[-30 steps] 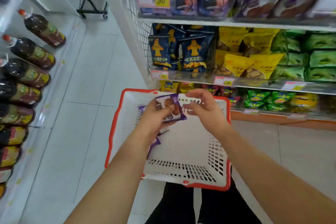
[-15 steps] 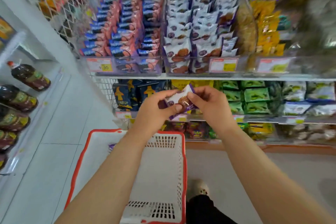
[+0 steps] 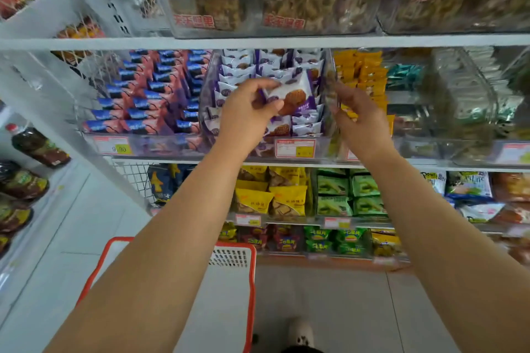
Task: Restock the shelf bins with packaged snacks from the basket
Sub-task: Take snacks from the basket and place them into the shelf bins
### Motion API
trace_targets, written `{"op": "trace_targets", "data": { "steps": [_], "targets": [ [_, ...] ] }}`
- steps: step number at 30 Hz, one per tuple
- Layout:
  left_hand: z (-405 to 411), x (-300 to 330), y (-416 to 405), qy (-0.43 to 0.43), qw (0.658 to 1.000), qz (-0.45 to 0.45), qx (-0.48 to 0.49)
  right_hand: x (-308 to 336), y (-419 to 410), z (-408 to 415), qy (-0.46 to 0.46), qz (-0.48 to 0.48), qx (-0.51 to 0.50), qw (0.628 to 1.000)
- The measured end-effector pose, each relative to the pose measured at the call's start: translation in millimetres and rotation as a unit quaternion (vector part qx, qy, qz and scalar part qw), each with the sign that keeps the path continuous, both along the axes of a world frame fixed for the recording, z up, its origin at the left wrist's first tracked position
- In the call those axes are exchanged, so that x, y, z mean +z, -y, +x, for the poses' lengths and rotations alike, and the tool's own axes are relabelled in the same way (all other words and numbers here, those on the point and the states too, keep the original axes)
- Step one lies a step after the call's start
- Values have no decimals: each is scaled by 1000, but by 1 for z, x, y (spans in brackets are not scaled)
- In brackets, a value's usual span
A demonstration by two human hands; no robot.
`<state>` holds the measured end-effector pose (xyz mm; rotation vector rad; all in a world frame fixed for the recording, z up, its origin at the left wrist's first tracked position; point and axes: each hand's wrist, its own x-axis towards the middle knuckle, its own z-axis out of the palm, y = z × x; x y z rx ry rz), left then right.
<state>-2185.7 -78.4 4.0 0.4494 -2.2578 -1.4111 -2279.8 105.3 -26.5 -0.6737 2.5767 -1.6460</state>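
Snack packet [image 3: 292, 94], white and purple with a biscuit printed on it, sits pinched between the thumb and curled fingers of the left hand [image 3: 246, 114], raised in front of the clear bin [image 3: 324, 143] that holds rows of matching packets. The hand covers the packet's left end, so its full outline cannot be made out. Just to the right, the right hand [image 3: 361, 120] hovers with loosely bent fingers holding nothing; its fingertips blur against the bin's clear divider, and whether they touch it is hard to tell. Both forearms run out of view at the bottom edge. Below them, the red-rimmed white basket [image 3: 252, 275] is largely hidden by the left arm.
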Motion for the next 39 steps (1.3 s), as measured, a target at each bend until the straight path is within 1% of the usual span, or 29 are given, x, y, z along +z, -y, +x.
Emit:
{"op": "trace_targets", "data": {
  "steps": [2, 7, 10, 13, 15, 18, 22, 26, 28, 34, 39],
  "targets": [
    [-29, -1, 2, -9, 999, -28, 20, -12, -2, -5, -5, -35, 25, 999],
    [-94, -2, 12, 5, 994, -86, 69, -18, -1, -12, -3, -58, 44, 997],
    [-118, -2, 14, 15, 994, -69, 82, -20, -2, -12, -8, -62, 53, 997],
    [-131, -4, 12, 21, 996, -51, 72, -23, -3, -14, -12, -57, 55, 997],
    [-136, -5, 10, 24, 997, -56, 52, -25, -2, -14, -22, -53, 53, 997],
    [-144, -8, 11, 63, 992, -104, 31, -25, -3, -15, -36, -47, 51, 997],
    [-151, -12, 21, 75, 986, -146, 44, -27, -4, -15, -49, -32, 50, 997],
    [-151, -12, 35, 91, 961, -254, 65, -26, -5, -14, -40, -34, 51, 997],
    [-148, -17, 38, 113, 943, -310, 45, -25, -5, -13, -37, -33, 51, 997],
    [-155, -17, 24, 145, 912, -384, -31, -29, -3, -12, -51, -25, 42, 998],
    [-161, -17, 20, 164, 877, -449, -40, -30, -3, -12, -55, -16, 36, 998]
  ]
}}
